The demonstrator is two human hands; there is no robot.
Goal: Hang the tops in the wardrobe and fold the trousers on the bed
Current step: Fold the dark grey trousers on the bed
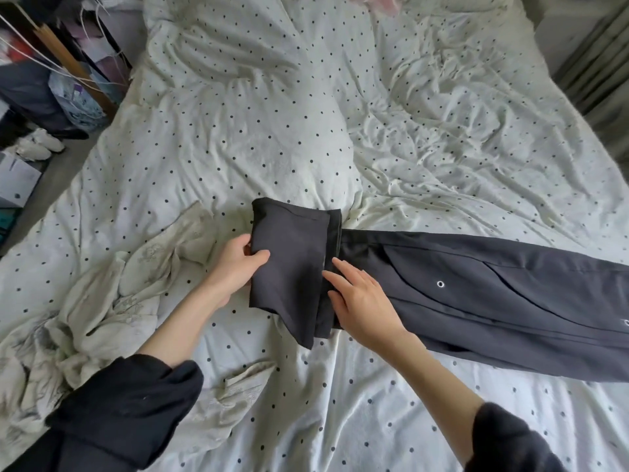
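Observation:
Dark grey trousers [476,294] lie across the bed [272,131], stretching from the middle to the right edge of the view. Their leg end is folded over into a flap at the middle of the bed. My left hand [238,264] grips the left edge of that folded flap, thumb on top. My right hand [360,301] rests flat with spread fingers on the trousers just right of the fold. Two metal eyelets show on the fabric toward the right.
A crumpled cream garment [112,301] lies on the bed left of my left arm. A pink cloth [377,1] shows at the top edge. Clutter, bags and a box [17,178] stand on the floor at the left. A radiator [599,63] is at the right.

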